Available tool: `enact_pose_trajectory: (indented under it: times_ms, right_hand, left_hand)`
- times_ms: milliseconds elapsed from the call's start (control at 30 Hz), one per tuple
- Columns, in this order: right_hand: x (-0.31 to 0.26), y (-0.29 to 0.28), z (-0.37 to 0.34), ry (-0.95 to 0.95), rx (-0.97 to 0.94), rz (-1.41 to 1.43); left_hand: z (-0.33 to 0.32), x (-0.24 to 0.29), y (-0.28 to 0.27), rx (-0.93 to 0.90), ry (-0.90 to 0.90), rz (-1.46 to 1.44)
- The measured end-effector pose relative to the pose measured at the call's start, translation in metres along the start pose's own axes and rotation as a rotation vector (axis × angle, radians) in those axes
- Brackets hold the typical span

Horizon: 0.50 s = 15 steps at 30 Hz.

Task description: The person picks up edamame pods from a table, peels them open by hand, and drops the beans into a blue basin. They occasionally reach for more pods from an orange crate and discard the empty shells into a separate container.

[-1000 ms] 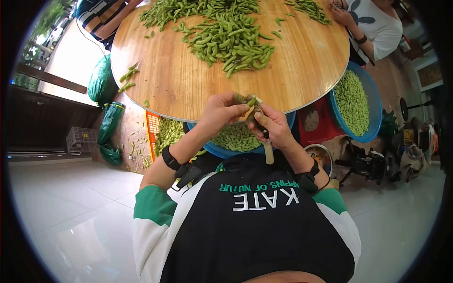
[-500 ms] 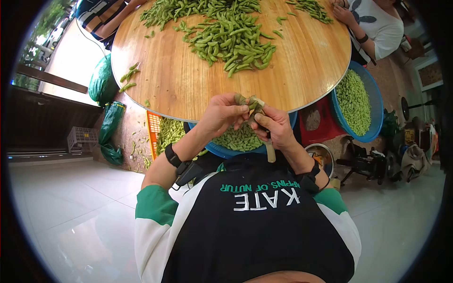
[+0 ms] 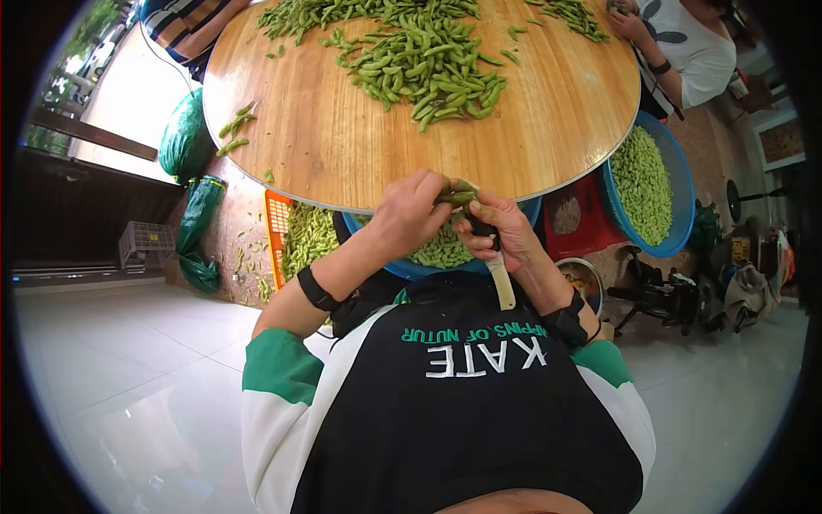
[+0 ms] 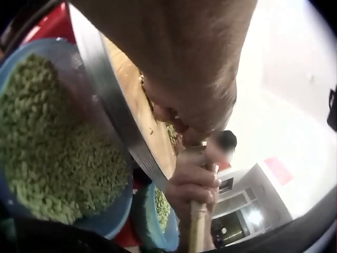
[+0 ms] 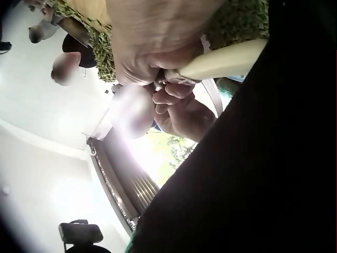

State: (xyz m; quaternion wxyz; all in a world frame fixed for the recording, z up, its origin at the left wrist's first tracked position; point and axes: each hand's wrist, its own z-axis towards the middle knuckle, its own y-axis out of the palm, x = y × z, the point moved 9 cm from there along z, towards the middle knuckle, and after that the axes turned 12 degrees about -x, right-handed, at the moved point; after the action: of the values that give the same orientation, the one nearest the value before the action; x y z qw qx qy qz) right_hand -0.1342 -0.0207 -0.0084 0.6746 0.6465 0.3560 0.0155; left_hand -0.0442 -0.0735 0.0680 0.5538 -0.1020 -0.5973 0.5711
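1 pinched pod (image 3: 460, 197), head view only

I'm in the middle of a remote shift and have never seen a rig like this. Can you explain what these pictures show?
There is no robot here: a person is working by hand. The wide picture comes from a head-worn camera looking down; the two tilted close-ups come from cameras on the left and right wrists. On the round wooden table lies a heap of green soybean pods. The left hand holds a single pod at its fingertips. The right hand, its thumb close by, grips a black-and-cream tool; I can't tell exactly what kind. Below the table's right edge, a blue basin holds what look like shelled beans.
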Motion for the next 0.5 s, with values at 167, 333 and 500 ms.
enact_pose_trajectory:
  times_ms: [167, 333, 500]
  right_hand:
    - [0.01, -0.006, 0.002, 0.032, -0.065, 0.148]
    - [0.003, 0.001, 0.0, -0.017, -0.047, 0.073]
    - [-0.006, 0.006, -0.003, -0.057, -0.035, 0.041]
  left_hand:
    - [0.003, -0.006, -0.003, -0.057, 0.062, -0.124]
    - [0.007, -0.02, 0.002, -0.09, -0.13, -0.523]
    - [0.007, -0.037, 0.027, -0.187, -0.316, -0.988]
